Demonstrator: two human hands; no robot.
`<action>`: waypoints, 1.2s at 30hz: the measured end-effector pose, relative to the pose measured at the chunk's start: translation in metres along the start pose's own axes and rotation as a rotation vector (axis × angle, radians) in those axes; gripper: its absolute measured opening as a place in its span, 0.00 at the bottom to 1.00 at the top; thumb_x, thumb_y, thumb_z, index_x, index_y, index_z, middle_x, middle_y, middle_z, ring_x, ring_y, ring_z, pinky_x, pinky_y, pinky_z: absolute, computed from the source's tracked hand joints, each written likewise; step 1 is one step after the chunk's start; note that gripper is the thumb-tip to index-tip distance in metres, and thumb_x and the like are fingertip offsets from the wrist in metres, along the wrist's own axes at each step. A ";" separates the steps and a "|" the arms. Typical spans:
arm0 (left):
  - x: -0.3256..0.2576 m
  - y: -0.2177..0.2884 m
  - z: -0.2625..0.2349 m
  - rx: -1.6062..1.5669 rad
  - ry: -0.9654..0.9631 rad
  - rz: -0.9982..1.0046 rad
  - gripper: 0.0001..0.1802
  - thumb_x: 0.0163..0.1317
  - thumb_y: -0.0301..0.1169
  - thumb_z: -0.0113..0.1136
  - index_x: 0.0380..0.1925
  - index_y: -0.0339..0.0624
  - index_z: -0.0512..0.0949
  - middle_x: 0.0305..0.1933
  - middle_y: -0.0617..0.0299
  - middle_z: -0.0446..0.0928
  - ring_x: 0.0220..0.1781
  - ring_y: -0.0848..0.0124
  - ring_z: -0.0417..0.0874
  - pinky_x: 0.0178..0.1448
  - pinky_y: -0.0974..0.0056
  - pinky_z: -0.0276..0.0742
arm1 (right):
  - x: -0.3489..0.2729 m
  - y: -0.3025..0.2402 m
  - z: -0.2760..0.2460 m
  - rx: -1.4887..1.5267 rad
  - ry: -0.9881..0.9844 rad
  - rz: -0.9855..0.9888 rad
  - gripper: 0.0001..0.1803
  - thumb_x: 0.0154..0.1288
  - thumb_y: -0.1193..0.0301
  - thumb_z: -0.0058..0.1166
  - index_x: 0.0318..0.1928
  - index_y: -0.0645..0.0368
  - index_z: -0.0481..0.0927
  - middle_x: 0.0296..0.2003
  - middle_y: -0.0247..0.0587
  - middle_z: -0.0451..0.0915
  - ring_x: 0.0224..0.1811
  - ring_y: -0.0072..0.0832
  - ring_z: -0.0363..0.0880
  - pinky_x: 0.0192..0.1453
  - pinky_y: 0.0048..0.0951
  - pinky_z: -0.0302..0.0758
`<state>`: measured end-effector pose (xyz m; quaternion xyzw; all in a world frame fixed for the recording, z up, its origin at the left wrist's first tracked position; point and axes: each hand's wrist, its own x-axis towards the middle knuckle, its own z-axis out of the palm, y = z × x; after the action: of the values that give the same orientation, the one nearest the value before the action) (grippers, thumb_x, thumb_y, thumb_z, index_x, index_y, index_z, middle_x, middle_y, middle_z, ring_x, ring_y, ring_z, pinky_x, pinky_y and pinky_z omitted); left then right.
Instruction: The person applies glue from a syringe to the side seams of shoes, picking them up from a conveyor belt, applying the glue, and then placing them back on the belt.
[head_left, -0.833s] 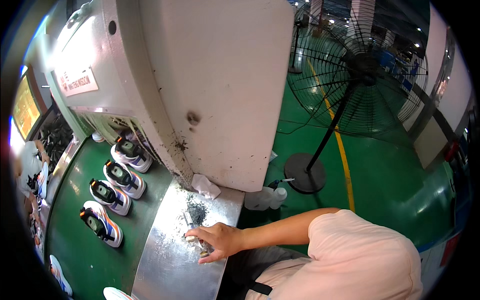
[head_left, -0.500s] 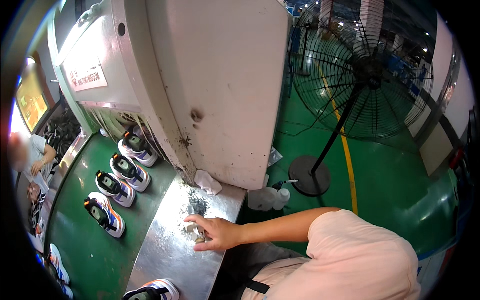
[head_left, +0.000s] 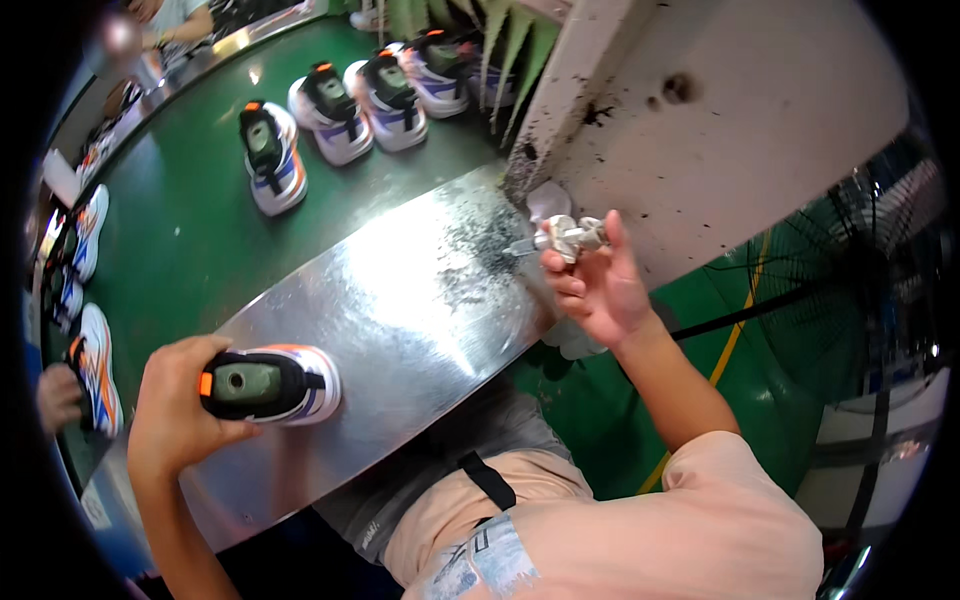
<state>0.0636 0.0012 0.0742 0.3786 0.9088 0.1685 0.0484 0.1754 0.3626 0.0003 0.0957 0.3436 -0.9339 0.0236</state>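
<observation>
My left hand (head_left: 178, 405) is closed round the orange-tabbed end of a sneaker (head_left: 312, 385) standing on the steel ledge. The sneaker is white, black, orange and purple, with a green insert in its opening that has a round hole. Over the far right part of the ledge, my right hand (head_left: 610, 295) holds up a small syringe (head_left: 566, 238) with a clear pointed tip and whitish wrapping round its body. Its fingers are curled about the syringe, palm upward. The tip points left, above dark smudges on the metal, touching nothing I can see.
Several similar sneakers (head_left: 272, 165) stand on the green conveyor (head_left: 180, 240) beyond the steel ledge (head_left: 400, 300); more sit at its left side, near another person's blurred hand (head_left: 58, 398). A pale machine panel (head_left: 740, 130) with hanging green strips rises behind. A fan (head_left: 840, 270) stands right.
My view has swung left and down. My left hand has come into view on the sneaker. My right hand has lifted off the ledge, with the syringe now clearly showing.
</observation>
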 end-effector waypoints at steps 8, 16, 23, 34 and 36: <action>-0.048 0.072 0.051 -0.033 0.277 0.126 0.22 0.30 0.27 0.66 0.32 0.34 0.76 0.37 0.49 0.76 0.41 0.53 0.78 0.48 0.57 0.73 | -0.044 0.003 -0.009 -0.803 0.073 -0.027 0.28 0.54 0.64 0.50 0.55 0.57 0.60 0.31 0.35 0.70 0.20 0.13 0.60 0.21 0.13 0.58; -0.072 0.155 0.097 -0.081 0.507 0.148 0.13 0.48 0.34 0.61 0.34 0.40 0.78 0.40 0.56 0.78 0.47 0.59 0.78 0.53 0.58 0.71 | -0.067 -0.040 0.020 -0.964 -0.131 0.073 0.36 0.51 0.50 0.55 0.53 0.60 0.59 0.28 0.34 0.69 0.22 0.13 0.62 0.21 0.12 0.59; -0.063 0.167 0.110 -0.092 0.643 0.155 0.10 0.50 0.25 0.57 0.34 0.41 0.78 0.40 0.59 0.78 0.45 0.65 0.79 0.52 0.62 0.73 | -0.010 -0.041 0.159 -0.658 -0.638 0.360 0.46 0.47 0.33 0.47 0.51 0.60 0.57 0.16 0.37 0.67 0.12 0.17 0.62 0.13 0.15 0.60; -0.052 0.177 0.114 -0.013 0.734 0.187 0.11 0.51 0.27 0.49 0.34 0.37 0.76 0.40 0.58 0.77 0.45 0.66 0.78 0.55 0.64 0.70 | 0.033 0.026 0.202 -0.510 -0.801 0.789 0.52 0.48 0.26 0.26 0.54 0.64 0.52 0.18 0.37 0.65 0.14 0.18 0.59 0.16 0.17 0.61; -0.052 0.175 0.116 0.028 0.755 0.194 0.11 0.52 0.27 0.48 0.34 0.36 0.76 0.40 0.57 0.77 0.46 0.66 0.78 0.56 0.63 0.69 | 0.035 0.031 0.204 -0.496 -0.776 0.789 0.52 0.49 0.26 0.25 0.54 0.64 0.52 0.18 0.37 0.65 0.14 0.18 0.59 0.17 0.17 0.61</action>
<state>0.2430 0.1114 0.0231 0.3748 0.8248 0.2875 -0.3107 0.1114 0.2082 0.1257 -0.1402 0.4560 -0.7135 0.5132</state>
